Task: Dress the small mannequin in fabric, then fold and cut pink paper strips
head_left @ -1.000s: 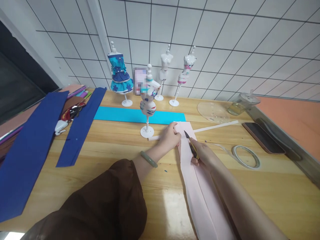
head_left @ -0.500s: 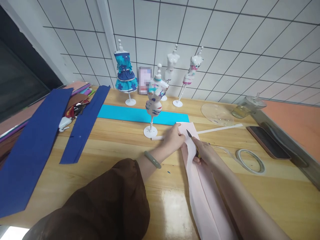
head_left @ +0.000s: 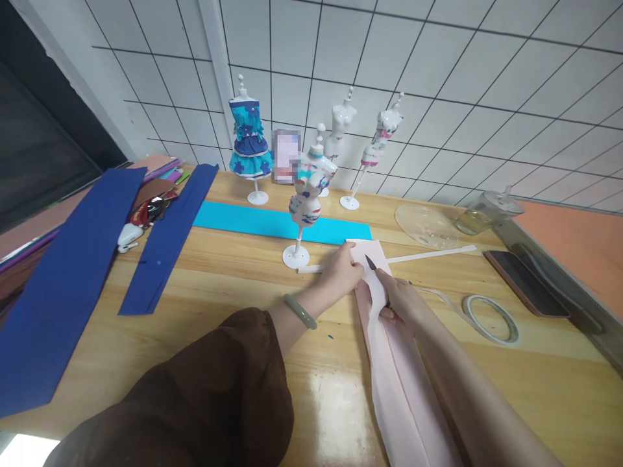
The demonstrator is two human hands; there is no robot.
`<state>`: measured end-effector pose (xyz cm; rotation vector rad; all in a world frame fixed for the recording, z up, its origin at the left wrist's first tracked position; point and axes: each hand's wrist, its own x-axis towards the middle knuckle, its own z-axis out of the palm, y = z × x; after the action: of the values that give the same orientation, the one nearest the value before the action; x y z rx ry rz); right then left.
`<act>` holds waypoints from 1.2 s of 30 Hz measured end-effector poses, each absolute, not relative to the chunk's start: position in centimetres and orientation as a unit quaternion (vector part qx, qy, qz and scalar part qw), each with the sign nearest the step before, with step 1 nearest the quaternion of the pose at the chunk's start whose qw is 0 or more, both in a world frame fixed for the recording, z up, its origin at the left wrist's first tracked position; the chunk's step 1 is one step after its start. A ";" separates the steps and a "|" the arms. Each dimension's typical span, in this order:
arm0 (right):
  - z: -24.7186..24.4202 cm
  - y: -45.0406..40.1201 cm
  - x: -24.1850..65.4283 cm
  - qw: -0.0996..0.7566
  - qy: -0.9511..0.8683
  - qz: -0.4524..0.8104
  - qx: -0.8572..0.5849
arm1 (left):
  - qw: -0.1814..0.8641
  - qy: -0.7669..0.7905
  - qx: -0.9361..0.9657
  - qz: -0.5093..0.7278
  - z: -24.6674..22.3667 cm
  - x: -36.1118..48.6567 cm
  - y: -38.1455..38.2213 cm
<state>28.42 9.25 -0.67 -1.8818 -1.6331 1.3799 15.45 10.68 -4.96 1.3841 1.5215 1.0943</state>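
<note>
My left hand [head_left: 342, 267] is closed on the far end of a long pale pink sheet [head_left: 409, 383], its fingers gripping the near side. In my right hand [head_left: 402, 299] is a pair of scissors [head_left: 370, 263]; its dark pointed blades lie over the pink sheet, close to the left fingertips. Most of the scissors' handle is hidden by the hand and the pink material. A narrow pink flap [head_left: 377, 305] curls up along the sheet and runs down toward me. Just behind the left hand lies a turquoise strip [head_left: 243, 219].
A painted mini dress form [head_left: 311, 188] stands left of my hands. Behind are a form in a blue dress [head_left: 250, 143] and two other forms. To the right are a tape roll [head_left: 491, 320], phone [head_left: 528, 283] and glass jar [head_left: 487, 211]; dark blue pieces [head_left: 73, 279] lie left.
The whole view has shifted slightly. My hands keep nearly the same place on the pink sheet, and the curled flap now covers more of the scissors' handle.
</note>
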 end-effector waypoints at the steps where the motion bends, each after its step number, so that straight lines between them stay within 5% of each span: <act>1: -0.7 9.2 28.4 0.146 -0.566 0.481 -0.653 | 0.400 0.599 0.543 0.431 -5.0 15.5 10.7; 36: -2.0 10.2 29.4 0.166 -0.581 0.498 -0.622 | 0.424 0.591 0.528 0.438 -4.6 15.4 10.4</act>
<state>29.45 10.23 -2.01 -1.7726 -1.6543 1.4183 15.41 10.44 -4.58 1.3219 1.4778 1.0950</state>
